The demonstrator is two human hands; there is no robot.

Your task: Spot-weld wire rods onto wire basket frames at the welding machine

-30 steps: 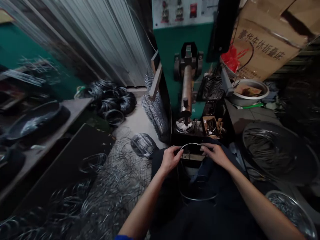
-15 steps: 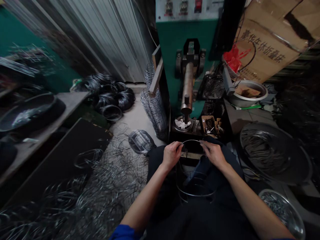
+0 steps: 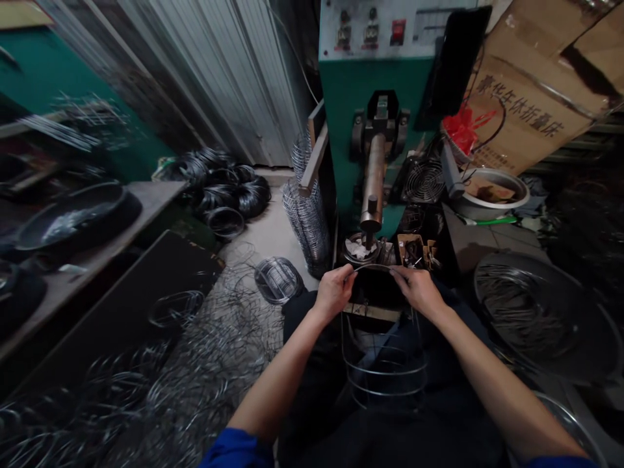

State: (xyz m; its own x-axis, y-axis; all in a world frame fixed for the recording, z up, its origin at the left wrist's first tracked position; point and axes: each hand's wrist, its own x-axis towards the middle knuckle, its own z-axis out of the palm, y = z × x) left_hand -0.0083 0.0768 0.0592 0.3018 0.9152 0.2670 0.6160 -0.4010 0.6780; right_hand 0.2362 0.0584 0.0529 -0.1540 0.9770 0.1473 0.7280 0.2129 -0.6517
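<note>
A round wire frame [image 3: 385,372] with several rings hangs over my lap, its upper rim arching between my hands. My left hand [image 3: 335,289] pinches the rim at its left side. On the right side, my right hand [image 3: 417,287] grips the same rim between thumb and fingers. Just beyond the rim is the lower tip of a metal cylinder [image 3: 374,182] that sticks out from the green machine [image 3: 336,84]. Below that tip, a round holder [image 3: 361,247] has white material in it.
Stacked wire rings [image 3: 307,221] stand left of the machine. A wire grid disc [image 3: 277,279] lies beside my left knee, near loose wire on the floor. To the right are a black basin [image 3: 580,325] of wire pieces and a white bowl [image 3: 517,201].
The view has shifted, so the machine and surroundings sit lower and slightly to the right. Both hands still hold the rim, which is now closer to the holder, and more of the lower rings shows.
</note>
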